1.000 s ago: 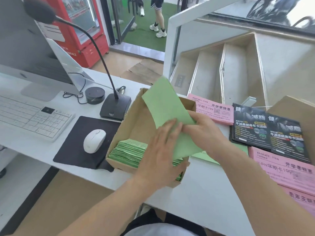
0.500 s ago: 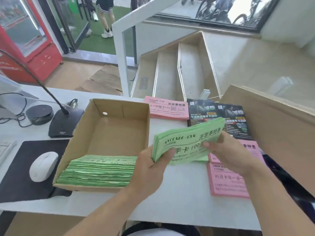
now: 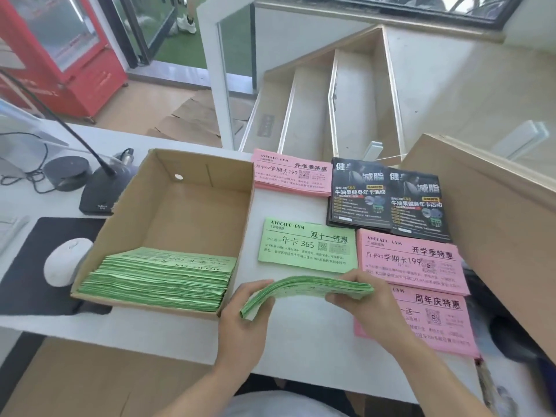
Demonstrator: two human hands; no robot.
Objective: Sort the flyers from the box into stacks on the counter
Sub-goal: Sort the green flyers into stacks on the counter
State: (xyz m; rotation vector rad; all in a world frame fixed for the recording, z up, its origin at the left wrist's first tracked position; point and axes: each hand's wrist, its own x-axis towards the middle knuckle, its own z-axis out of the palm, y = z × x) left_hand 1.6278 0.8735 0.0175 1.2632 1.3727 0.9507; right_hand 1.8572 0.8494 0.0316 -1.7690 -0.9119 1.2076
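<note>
Holding a green bundle point(image 3: 307, 291) at both ends, just right of the box point(image 3: 192, 212): left hand point(image 3: 240, 323) fingers curled round its lower end, right hand point(image 3: 358, 299) pinching the other. More green flyers point(image 3: 159, 278) lie in the box's near side. Right of the box, a green sheet point(image 3: 307, 251), pink stacks point(image 3: 412, 260) and black flyers point(image 3: 388, 200) sit on the counter point(image 3: 168, 326). Mouse point(image 3: 66, 261) left of box.

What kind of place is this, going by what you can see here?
Probably a gym's front desk: flyers printed "Avocado Gym" lie on a white counter, beside a gooseneck desk microphone and a computer mouse, with stairs beyond.
</note>
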